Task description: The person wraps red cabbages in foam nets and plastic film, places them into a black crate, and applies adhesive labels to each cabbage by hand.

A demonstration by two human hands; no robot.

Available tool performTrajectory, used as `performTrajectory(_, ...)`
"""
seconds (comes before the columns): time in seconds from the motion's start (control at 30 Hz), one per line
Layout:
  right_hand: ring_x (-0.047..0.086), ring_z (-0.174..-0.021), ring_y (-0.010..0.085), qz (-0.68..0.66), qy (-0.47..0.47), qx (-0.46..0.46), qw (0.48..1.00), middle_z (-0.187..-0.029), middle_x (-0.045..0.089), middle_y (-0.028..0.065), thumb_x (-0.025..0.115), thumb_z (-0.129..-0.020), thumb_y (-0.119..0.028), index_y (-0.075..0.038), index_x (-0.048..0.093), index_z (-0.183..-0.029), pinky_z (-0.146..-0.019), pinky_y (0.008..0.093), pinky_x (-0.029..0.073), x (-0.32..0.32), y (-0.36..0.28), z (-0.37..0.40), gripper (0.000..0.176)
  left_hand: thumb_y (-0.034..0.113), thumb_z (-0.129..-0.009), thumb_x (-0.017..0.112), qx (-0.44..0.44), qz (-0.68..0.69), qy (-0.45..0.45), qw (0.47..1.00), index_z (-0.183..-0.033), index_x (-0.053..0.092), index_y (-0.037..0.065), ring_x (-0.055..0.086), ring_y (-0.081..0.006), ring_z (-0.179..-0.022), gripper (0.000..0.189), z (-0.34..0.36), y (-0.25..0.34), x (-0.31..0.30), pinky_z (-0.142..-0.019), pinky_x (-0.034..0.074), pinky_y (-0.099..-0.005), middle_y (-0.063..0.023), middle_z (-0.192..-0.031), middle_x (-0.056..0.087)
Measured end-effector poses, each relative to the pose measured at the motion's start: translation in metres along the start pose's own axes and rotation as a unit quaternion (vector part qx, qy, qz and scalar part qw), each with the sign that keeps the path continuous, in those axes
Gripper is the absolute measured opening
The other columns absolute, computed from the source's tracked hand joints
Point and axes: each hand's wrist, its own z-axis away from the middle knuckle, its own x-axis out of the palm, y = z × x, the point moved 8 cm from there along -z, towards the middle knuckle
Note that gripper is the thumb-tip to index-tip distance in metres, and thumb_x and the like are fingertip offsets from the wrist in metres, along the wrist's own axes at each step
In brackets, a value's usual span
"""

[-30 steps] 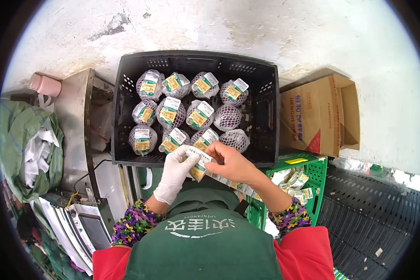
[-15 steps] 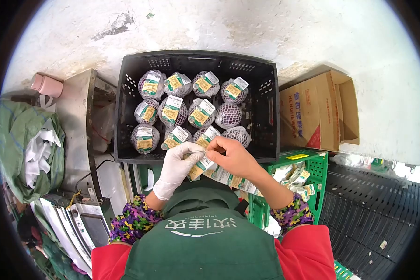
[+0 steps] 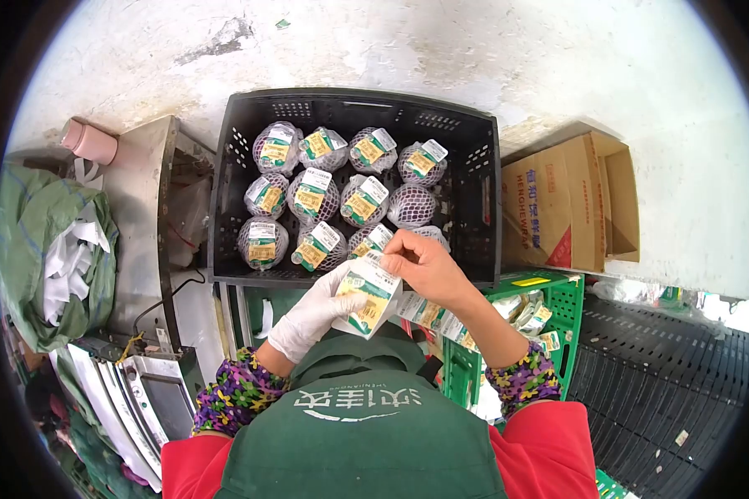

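My left hand (image 3: 312,312), in a white glove, grips a green, white and yellow printed label (image 3: 368,293), thumb across its face. My bare right hand (image 3: 429,268) pinches the upper right edge of the same label. A strip of similar labels (image 3: 434,318) trails below my right wrist. Just beyond my hands, a black plastic crate (image 3: 358,98) holds rows of round, dark produce (image 3: 314,197) in white foam netting. Most of these pieces carry labels; one at the right (image 3: 412,205) shows bare netting. Behind my right hand, another piece is partly hidden.
A green crate (image 3: 574,324) with wrapped, labelled items stands at my right, beside a black slatted surface (image 3: 666,382). A cardboard box (image 3: 558,200) is right of the black crate. At left are a pink cup (image 3: 91,143), a green sack (image 3: 46,208) and a metal-sided stand (image 3: 141,224).
The label between my hands has turned face up and now shows almost whole. My right hand has moved slightly right and covers more of the nearest right-hand produce piece.
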Motion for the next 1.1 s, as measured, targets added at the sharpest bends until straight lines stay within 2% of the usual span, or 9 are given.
performTrajectory(0.23, 0.041, -0.066, 0.004, 0.051, 0.058, -0.012, 0.997, -0.07, 0.05, -0.0032, 0.06, -0.088, -0.012, -0.001, 0.055, -0.084, -0.059, 0.0226, 0.037, -0.021, -0.001, 0.006, 0.013, 0.017, -0.085, 0.067, -0.032, -0.116, 0.059, 0.991, -0.101, 0.064, -0.002, 0.062, -0.0081, -0.07, 0.025, -0.002, -0.015, -0.04, -0.064, 0.051, -0.022, -0.0039, -0.085, 0.067)
performTrajectory(0.33, 0.044, -0.067, 0.0055, 0.079, 0.099, -0.05, 0.991, -0.072, 0.051, -0.0019, 0.059, -0.089, -0.012, -0.001, 0.055, -0.085, -0.06, 0.023, 0.039, -0.035, -0.007, 0.004, 0.013, 0.029, -0.096, 0.049, -0.019, -0.048, -0.016, 0.999, -0.117, 0.055, -0.002, 0.06, -0.0081, -0.091, 0.038, -0.007, -0.027, -0.042, -0.077, 0.05, -0.0255, -0.006, -0.105, 0.064)
performTrajectory(0.47, 0.046, -0.066, 0.0073, 0.068, 0.112, -0.054, 0.99, -0.072, 0.053, 0.0, 0.058, -0.088, -0.01, 0.0, 0.056, -0.085, -0.06, 0.0258, 0.041, -0.056, 0.004, -0.004, 0.01, 0.031, -0.094, 0.052, -0.026, 0.015, -0.056, 0.998, -0.131, 0.042, -0.003, 0.051, -0.0101, -0.111, 0.051, 0.0, -0.019, -0.018, -0.087, 0.046, -0.0306, -0.0058, -0.124, 0.054)
performTrajectory(0.63, 0.05, -0.066, 0.0086, 0.198, 0.3, 0.003, 0.933, -0.076, 0.057, 0.0026, 0.059, -0.088, -0.012, 0.002, 0.057, -0.088, -0.06, 0.027, 0.043, -0.171, 0.038, -0.014, 0.014, 0.018, -0.082, 0.07, -0.111, -0.165, 0.038, 0.979, -0.109, 0.062, -0.003, 0.06, -0.0091, -0.088, 0.035, 0.02, -0.038, -0.051, -0.078, 0.048, -0.0244, -0.005, -0.098, 0.066)
performTrajectory(0.77, 0.056, -0.072, 0.0094, 0.072, 0.285, 0.08, 0.952, -0.08, 0.059, 0.0037, 0.062, -0.088, -0.022, 0.001, 0.058, -0.088, -0.063, 0.0252, 0.048, -0.19, 0.101, -0.037, 0.023, 0.014, -0.083, 0.069, -0.046, -0.158, 0.106, 0.981, -0.104, 0.065, -0.003, 0.061, -0.0087, -0.081, 0.027, 0.022, -0.023, -0.065, -0.074, 0.049, -0.023, -0.0048, -0.094, 0.067)
performTrajectory(0.87, 0.056, -0.069, 0.0096, 0.179, 0.271, 0.066, 0.944, -0.077, 0.059, 0.0036, 0.065, -0.085, -0.021, 0.002, 0.058, -0.089, -0.061, 0.0244, 0.046, -0.205, 0.152, -0.065, 0.024, 0.009, -0.081, 0.07, 0.0, -0.255, 0.11, 0.961, -0.097, 0.068, -0.001, 0.059, -0.0106, -0.083, 0.02, 0.024, -0.017, -0.07, -0.076, 0.047, -0.0237, -0.004, -0.09, 0.066)
performTrajectory(0.97, 0.057, -0.065, 0.0158, 0.278, 0.291, 0.046, 0.914, -0.073, 0.062, 0.01, 0.068, -0.08, -0.023, 0.003, 0.058, -0.084, -0.062, 0.0316, 0.046, -0.199, 0.165, -0.08, 0.029, 0.004, -0.076, 0.071, 0.045, -0.349, 0.094, 0.931, -0.094, 0.069, 0.001, 0.056, -0.0136, -0.084, 0.019, 0.023, -0.016, -0.066, -0.078, 0.044, -0.0266, -0.0035, -0.086, 0.063)
performTrajectory(1.03, 0.061, -0.087, 0.033, 0.403, 0.306, 0.056, 0.86, -0.088, 0.062, 0.019, 0.069, -0.077, -0.028, 0.001, 0.058, -0.09, -0.075, 0.0405, 0.047, -0.188, 0.166, -0.084, 0.034, 0.001, -0.076, 0.07, 0.081, -0.321, 0.099, 0.938, -0.087, 0.07, 0.001, 0.06, -0.0134, -0.084, 0.011, 0.024, -0.021, -0.067, -0.077, 0.046, -0.0267, -0.005, -0.088, 0.066)
performTrajectory(1.1, 0.056, -0.099, 0.038, 0.462, 0.382, 0.079, 0.796, -0.102, 0.057, 0.0231, 0.07, -0.076, -0.029, 0.001, 0.056, -0.098, -0.083, 0.0437, 0.046, -0.184, 0.136, -0.071, 0.041, -0.001, -0.076, 0.068, 0.066, -0.291, 0.104, 0.949, -0.087, 0.071, 0.002, 0.061, -0.013, -0.082, 0.012, 0.026, -0.02, -0.065, -0.074, 0.048, -0.0273, -0.0058, -0.089, 0.066)
